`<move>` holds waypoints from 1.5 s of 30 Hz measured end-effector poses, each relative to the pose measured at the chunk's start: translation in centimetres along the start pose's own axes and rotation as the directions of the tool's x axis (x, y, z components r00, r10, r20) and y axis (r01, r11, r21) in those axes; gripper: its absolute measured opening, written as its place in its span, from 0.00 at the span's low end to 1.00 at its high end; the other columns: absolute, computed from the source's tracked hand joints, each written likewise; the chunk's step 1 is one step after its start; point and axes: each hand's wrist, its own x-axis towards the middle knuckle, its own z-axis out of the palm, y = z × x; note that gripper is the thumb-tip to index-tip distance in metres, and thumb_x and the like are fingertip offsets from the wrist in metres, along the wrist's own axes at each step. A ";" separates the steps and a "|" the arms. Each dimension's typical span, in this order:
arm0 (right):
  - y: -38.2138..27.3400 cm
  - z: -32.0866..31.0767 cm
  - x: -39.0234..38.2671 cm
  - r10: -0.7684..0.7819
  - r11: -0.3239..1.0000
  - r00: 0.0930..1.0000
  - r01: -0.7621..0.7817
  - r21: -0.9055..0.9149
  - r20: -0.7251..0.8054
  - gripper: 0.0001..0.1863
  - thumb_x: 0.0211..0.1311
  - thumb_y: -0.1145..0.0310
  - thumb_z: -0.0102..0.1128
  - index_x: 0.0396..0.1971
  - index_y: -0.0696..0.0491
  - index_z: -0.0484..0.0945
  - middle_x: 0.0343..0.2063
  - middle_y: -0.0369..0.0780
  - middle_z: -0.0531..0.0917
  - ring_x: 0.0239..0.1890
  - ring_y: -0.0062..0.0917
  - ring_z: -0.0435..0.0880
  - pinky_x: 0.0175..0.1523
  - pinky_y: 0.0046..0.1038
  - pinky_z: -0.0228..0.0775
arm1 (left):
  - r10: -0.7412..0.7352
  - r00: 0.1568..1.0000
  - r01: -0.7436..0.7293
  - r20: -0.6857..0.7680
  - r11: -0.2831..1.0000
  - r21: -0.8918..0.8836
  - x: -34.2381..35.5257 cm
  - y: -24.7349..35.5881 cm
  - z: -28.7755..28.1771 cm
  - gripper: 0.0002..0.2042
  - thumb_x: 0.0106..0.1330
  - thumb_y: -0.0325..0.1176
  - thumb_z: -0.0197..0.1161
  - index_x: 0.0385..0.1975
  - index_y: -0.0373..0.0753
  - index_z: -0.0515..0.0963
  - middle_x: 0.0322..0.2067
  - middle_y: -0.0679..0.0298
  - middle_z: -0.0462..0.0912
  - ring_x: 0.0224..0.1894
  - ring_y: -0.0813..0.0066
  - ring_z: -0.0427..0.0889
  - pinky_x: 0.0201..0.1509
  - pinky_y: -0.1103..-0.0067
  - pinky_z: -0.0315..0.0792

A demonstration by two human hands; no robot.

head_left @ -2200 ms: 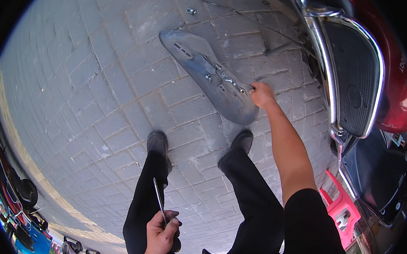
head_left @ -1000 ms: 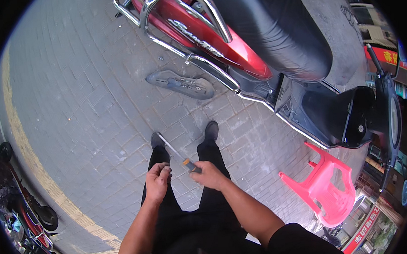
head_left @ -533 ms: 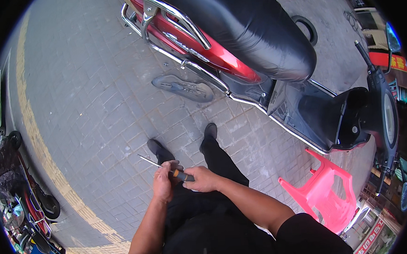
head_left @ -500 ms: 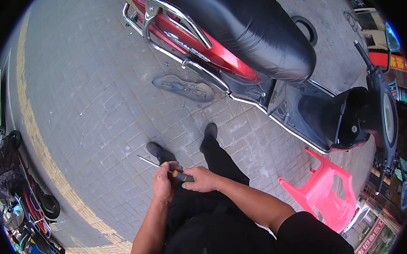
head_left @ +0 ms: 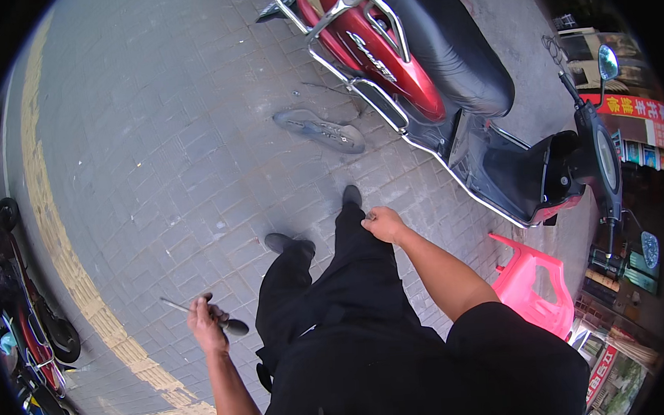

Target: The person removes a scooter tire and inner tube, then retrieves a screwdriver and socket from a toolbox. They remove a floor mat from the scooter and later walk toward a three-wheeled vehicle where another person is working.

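My left hand point(head_left: 205, 326) is closed around a screwdriver point(head_left: 237, 327), out to the left of my legs. Its thin metal shaft points away to the far left, and the dark handle sticks out on the right of my fingers. My right hand point(head_left: 383, 224) is held in front of my right knee with the fingers curled together; whatever may be pinched there is too small to make out. Beyond it a red scooter point(head_left: 409, 81) with a long black seat and chrome side rails stands at the upper right. A grey, long panel-like piece point(head_left: 320, 130) lies flat on the paving beside it.
A pink plastic chair point(head_left: 538, 278) stands to my right, below the scooter's front end. Parked two-wheelers point(head_left: 39, 324) line the far left, past a yellow tactile strip point(head_left: 61, 247). Shop goods and a red banner point(head_left: 622, 106) are at the right rim.
My hands have parted: the left has carried the screwdriver left and down, while the right has let go of it and moved up and to the right. The view has shifted too.
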 end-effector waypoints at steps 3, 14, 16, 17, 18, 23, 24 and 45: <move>-2.8 2.5 -0.5 0.026 0.997 0.998 -0.022 -0.079 0.057 0.21 0.57 0.53 0.60 0.40 0.56 0.84 0.44 0.49 0.83 0.51 0.44 0.80 0.56 0.38 0.72 | -0.054 0.978 0.065 -0.199 0.997 0.050 -0.5 0.9 -7.7 0.13 0.72 0.39 0.52 0.39 0.34 0.76 0.14 0.69 0.67 0.14 0.82 0.66 0.17 0.83 0.64; -24.3 15.3 5.8 -0.153 0.935 0.977 0.193 -0.299 0.150 0.22 0.53 0.53 0.57 0.30 0.60 0.83 0.31 0.53 0.84 0.39 0.46 0.84 0.47 0.40 0.75 | -0.241 0.895 0.273 -0.375 0.962 0.032 1.7 -1.6 -28.3 0.12 0.72 0.37 0.51 0.41 0.34 0.74 0.17 0.66 0.71 0.11 0.80 0.67 0.12 0.82 0.63; -32.2 18.6 7.6 -0.224 0.899 0.956 0.278 -0.338 0.191 0.22 0.54 0.53 0.57 0.35 0.60 0.83 0.32 0.52 0.84 0.40 0.47 0.83 0.48 0.40 0.75 | -0.345 0.836 0.353 -0.426 0.933 -0.064 0.5 -2.7 -31.6 0.11 0.70 0.36 0.52 0.41 0.33 0.74 0.17 0.64 0.71 0.10 0.80 0.67 0.11 0.81 0.63; -35.6 20.1 7.3 -0.242 0.909 0.953 0.289 -0.299 0.183 0.23 0.55 0.53 0.57 0.36 0.59 0.83 0.36 0.53 0.84 0.43 0.47 0.82 0.50 0.40 0.74 | -0.424 0.784 0.403 -0.454 0.903 -0.148 0.0 -3.1 -33.5 0.11 0.70 0.35 0.52 0.40 0.33 0.74 0.17 0.64 0.71 0.10 0.79 0.67 0.10 0.80 0.63; -39.8 21.4 7.7 -0.290 0.907 0.940 0.331 -0.262 0.181 0.23 0.55 0.53 0.57 0.38 0.59 0.83 0.39 0.53 0.83 0.47 0.47 0.81 0.53 0.40 0.73 | -0.469 0.752 0.444 -0.464 0.880 -0.169 -0.1 -3.6 -34.8 0.11 0.69 0.35 0.52 0.40 0.32 0.74 0.17 0.64 0.71 0.10 0.79 0.67 0.10 0.80 0.62; -60.4 29.4 8.9 -0.437 0.849 0.765 0.524 -0.063 0.473 0.17 0.59 0.59 0.61 0.30 0.62 0.77 0.19 0.43 0.80 0.21 0.29 0.78 0.27 0.34 0.70 | -0.596 0.518 0.393 -0.614 0.803 -0.447 -1.7 -7.3 -38.2 0.11 0.66 0.33 0.55 0.38 0.30 0.76 0.18 0.61 0.74 0.11 0.76 0.69 0.12 0.77 0.62; -63.6 30.7 8.8 -0.453 0.831 0.742 0.553 -0.069 0.494 0.15 0.61 0.63 0.61 0.23 0.60 0.73 0.16 0.41 0.77 0.16 0.26 0.75 0.21 0.32 0.66 | -0.634 0.472 0.370 -0.613 0.774 -0.515 -1.6 -7.9 -38.1 0.12 0.65 0.34 0.56 0.38 0.30 0.76 0.19 0.60 0.76 0.11 0.75 0.69 0.13 0.76 0.63; -104.2 72.6 -9.5 -0.283 0.511 0.678 0.705 -0.491 0.679 0.17 0.63 0.64 0.60 0.44 0.63 0.79 0.27 0.42 0.83 0.24 0.26 0.81 0.28 0.29 0.74 | -0.647 0.269 -0.133 -0.713 0.708 -0.693 8.7 -11.5 -85.2 0.10 0.63 0.31 0.57 0.31 0.28 0.76 0.18 0.57 0.79 0.11 0.73 0.74 0.13 0.75 0.66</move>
